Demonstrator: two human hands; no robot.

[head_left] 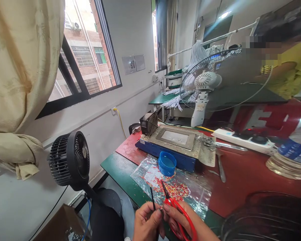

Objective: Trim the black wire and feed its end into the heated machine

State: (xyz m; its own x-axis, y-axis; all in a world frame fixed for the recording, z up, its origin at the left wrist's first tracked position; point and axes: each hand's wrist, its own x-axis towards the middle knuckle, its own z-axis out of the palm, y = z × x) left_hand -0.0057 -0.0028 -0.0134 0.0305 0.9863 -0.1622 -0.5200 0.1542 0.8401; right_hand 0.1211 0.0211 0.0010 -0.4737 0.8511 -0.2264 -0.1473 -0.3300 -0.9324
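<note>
Red-handled snips in right hand, fingers wrapped round handles, blades pointing up toward frame centre. Left hand pinches thin black wire between thumb and fingers, wire standing upright, just beside snips tip. Both hands at bottom centre, over clear plastic bag strewn with red and yellow bits. Blue cup above bag, against blue-based heater unit. Black fan lower left.

Thin black wire stands upright (pinched low); red-handled snips angle up-left beside it.
</note>
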